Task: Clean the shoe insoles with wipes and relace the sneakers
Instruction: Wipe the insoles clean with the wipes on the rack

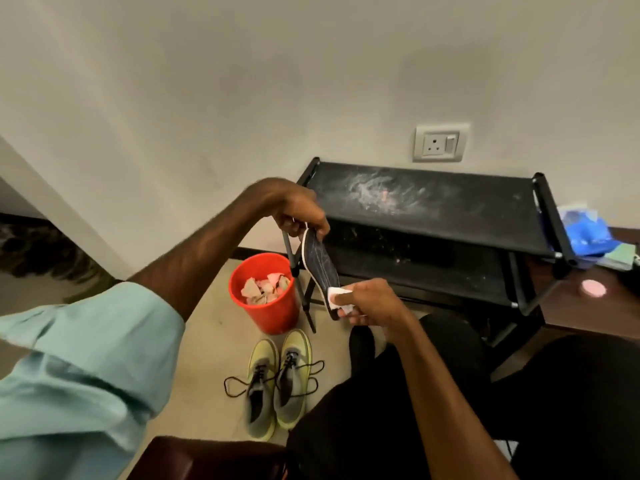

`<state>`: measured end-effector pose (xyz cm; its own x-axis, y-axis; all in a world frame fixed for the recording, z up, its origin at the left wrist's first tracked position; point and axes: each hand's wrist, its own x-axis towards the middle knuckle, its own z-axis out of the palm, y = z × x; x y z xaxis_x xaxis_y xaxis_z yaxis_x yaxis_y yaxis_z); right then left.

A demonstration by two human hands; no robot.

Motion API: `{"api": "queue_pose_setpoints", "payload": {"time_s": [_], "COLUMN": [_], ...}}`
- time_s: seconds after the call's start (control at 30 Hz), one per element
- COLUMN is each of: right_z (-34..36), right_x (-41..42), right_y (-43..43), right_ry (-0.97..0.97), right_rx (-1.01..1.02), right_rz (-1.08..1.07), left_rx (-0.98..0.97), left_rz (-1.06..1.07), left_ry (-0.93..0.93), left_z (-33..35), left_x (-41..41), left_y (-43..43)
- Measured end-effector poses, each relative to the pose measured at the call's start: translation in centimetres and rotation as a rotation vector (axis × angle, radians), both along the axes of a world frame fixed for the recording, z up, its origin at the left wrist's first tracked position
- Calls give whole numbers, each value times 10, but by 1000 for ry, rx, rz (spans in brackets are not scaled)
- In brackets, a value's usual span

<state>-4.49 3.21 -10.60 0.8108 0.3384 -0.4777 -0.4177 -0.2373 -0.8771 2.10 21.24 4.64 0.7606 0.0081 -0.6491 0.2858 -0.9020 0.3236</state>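
Observation:
My left hand [300,216] pinches the top end of a dark blue insole [320,263] and holds it up in front of the rack. My right hand [367,301] grips a white wipe [335,295] and presses it against the insole's lower end. On the floor below stands a pair of yellow-green and grey sneakers [277,382], side by side, with black laces lying loose around them.
A red bucket [268,311] with crumpled used wipes stands left of the insole. A black two-shelf rack [429,216], its top dusty, stands against the wall. A blue wipe pack [585,233] and a pink disc [594,288] lie at right. My dark-trousered legs fill the lower right.

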Motion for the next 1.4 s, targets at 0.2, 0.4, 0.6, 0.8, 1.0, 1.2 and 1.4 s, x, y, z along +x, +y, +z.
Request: {"api": "queue_pose_setpoints", "payload": {"time_s": [0.2, 0.4, 0.6, 0.8, 1.0, 1.2, 1.4], "right_z": [97, 147, 151, 131, 107, 76, 55], "right_x": [0, 20, 62, 110, 158, 199, 216], "right_y": [-9, -31, -72, -107, -107, -128, -171], "right_ry": [-114, -96, -55, -84, -102, -212, -351], "right_rx": [219, 344, 334, 220, 93, -184, -396], "right_rz": [-60, -275, -417, -460, -347, -231, -3], "left_rx": [-36, -161, -595, -822, -965, -632, -127], "left_rz": [72, 206, 520, 723, 797, 453, 351], "left_ry": [-411, -614, -562, -510, -326, -240, -747], "left_z": [102, 117, 70, 6, -35, -66, -117], "left_x": [-40, -42, -11, 29, 67, 106, 150], "left_y": [-9, -22, -65, -94, -113, -119, -118]}}
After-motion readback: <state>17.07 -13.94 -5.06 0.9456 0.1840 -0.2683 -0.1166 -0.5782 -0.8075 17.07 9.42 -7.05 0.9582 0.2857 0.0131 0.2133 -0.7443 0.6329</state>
